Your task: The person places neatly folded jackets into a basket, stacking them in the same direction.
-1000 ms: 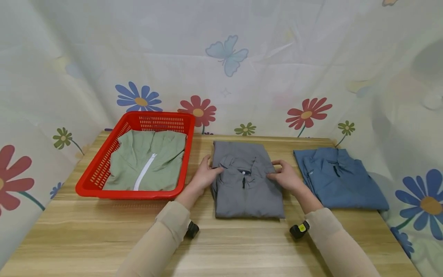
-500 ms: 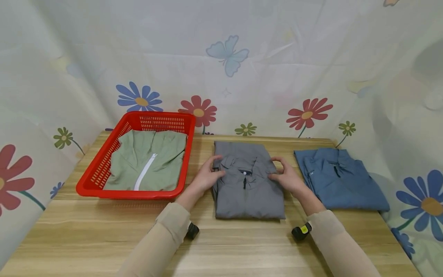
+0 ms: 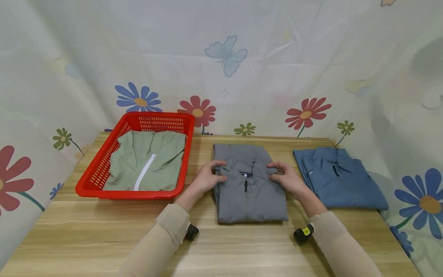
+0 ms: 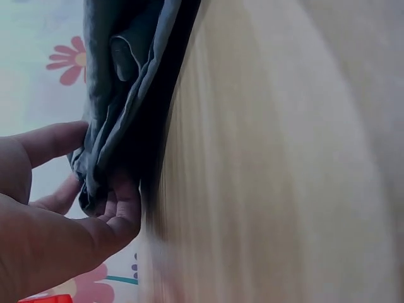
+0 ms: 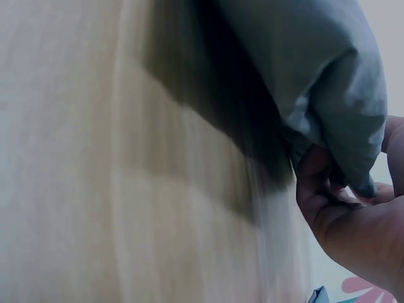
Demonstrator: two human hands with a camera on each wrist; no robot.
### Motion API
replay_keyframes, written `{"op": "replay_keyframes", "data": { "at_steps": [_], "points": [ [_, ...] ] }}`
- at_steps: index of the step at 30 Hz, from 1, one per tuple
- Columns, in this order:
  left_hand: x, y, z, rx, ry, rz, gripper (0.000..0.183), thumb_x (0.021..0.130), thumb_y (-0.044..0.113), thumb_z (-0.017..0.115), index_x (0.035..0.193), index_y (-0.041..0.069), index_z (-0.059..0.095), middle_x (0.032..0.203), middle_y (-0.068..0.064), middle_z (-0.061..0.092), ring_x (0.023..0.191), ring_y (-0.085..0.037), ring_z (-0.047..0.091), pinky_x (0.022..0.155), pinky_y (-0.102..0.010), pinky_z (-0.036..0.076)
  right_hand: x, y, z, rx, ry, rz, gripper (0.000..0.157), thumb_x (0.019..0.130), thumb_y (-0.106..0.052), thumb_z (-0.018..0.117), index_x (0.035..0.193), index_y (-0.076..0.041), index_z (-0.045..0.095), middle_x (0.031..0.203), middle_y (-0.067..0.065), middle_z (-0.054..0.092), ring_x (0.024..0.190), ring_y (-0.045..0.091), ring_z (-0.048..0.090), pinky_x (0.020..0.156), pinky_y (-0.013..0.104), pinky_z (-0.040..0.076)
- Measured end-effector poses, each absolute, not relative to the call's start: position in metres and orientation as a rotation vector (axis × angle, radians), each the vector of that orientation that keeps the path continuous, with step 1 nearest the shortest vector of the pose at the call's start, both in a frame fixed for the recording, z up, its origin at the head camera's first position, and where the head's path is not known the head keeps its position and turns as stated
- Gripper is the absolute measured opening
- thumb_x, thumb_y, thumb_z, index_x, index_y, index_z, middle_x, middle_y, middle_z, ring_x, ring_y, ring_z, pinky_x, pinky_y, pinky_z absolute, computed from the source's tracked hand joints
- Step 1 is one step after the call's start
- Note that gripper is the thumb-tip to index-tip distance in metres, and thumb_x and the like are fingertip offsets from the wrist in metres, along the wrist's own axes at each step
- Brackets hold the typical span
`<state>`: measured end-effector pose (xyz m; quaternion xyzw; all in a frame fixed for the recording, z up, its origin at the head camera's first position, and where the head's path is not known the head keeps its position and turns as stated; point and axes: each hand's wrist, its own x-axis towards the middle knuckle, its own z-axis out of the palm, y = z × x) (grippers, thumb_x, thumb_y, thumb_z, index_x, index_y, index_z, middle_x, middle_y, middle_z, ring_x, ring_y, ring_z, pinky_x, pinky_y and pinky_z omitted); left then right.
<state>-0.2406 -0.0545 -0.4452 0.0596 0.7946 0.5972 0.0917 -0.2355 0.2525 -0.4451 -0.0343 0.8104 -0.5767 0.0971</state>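
Note:
A folded grey jacket with a collar and a short dark zip pull lies in the middle of the head view. My left hand grips its left edge, thumb on top. In the left wrist view, the fingers curl beneath the layered cloth. On the opposite side, my right hand pinches the right edge. The right wrist view shows fingers tucked under the fabric, and a dark shadow falls on the wood below it.
To the left stands a red basket holding a folded green jacket with a white zip. A folded blue jacket lies at the right, close to my right forearm. All are on a wooden table backed by a flowered curtain.
The fingers of both hands have gone from touching the sides to gripping the grey jacket's edges. The grey jacket has shifted slightly toward me. Basket and blue jacket stay put.

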Motion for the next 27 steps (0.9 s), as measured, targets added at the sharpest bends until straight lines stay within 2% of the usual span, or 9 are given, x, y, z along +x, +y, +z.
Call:
{"op": "replay_keyframes", "data": {
  "at_steps": [4,9,12,20,23,27],
  "points": [
    [-0.238,-0.053,-0.444,0.150,2.355,1.793,0.050,0.086,-0.002,0.076,0.134,0.007,0.066,0.149,-0.013,0.052,0.135,-0.028,0.043,0.114,-0.047,0.034,-0.233,0.255,-0.447,-0.113,2.417,-1.725,0.046,0.097,-0.001,0.063,0.142,0.004,0.053,0.156,0.025,0.036,0.143,0.041,0.033,0.106,0.053,0.037],
    [-0.235,-0.053,-0.441,0.116,2.358,1.822,0.049,0.086,-0.002,0.077,0.133,0.010,0.068,0.148,-0.011,0.051,0.120,-0.028,0.048,0.104,-0.045,0.042,-0.227,0.254,-0.440,-0.136,2.471,-1.715,0.044,0.097,-0.004,0.064,0.141,0.002,0.055,0.159,0.023,0.034,0.151,0.043,0.017,0.112,0.061,0.031],
    [-0.234,-0.054,-0.439,0.092,2.365,1.845,0.049,0.086,-0.002,0.077,0.132,0.012,0.069,0.149,-0.011,0.050,0.117,-0.028,0.048,0.100,-0.043,0.044,-0.224,0.253,-0.435,-0.159,2.489,-1.703,0.045,0.097,-0.005,0.065,0.141,0.002,0.055,0.158,0.023,0.036,0.150,0.044,0.021,0.109,0.061,0.035],
    [-0.226,-0.058,-0.427,0.095,2.373,1.877,0.049,0.086,-0.001,0.077,0.133,0.012,0.069,0.148,-0.009,0.051,0.108,-0.029,0.050,0.088,-0.038,0.045,-0.218,0.251,-0.422,-0.143,2.481,-1.702,0.046,0.098,-0.007,0.067,0.141,0.000,0.055,0.156,0.021,0.040,0.143,0.038,0.034,0.102,0.052,0.042],
    [-0.223,-0.058,-0.420,0.075,2.374,1.874,0.049,0.087,0.000,0.078,0.133,0.014,0.069,0.149,-0.008,0.049,0.108,-0.029,0.051,0.086,-0.038,0.045,-0.216,0.252,-0.415,-0.151,2.473,-1.701,0.047,0.098,-0.006,0.066,0.142,0.000,0.055,0.156,0.021,0.041,0.144,0.038,0.034,0.103,0.052,0.041],
    [-0.221,-0.058,-0.411,0.066,2.386,1.859,0.047,0.088,0.001,0.077,0.132,0.015,0.069,0.146,-0.009,0.050,0.105,-0.029,0.050,0.084,-0.036,0.045,-0.214,0.252,-0.408,-0.182,2.477,-1.695,0.047,0.097,-0.006,0.067,0.142,0.001,0.055,0.156,0.022,0.041,0.149,0.039,0.026,0.109,0.057,0.036]
  ]
}}
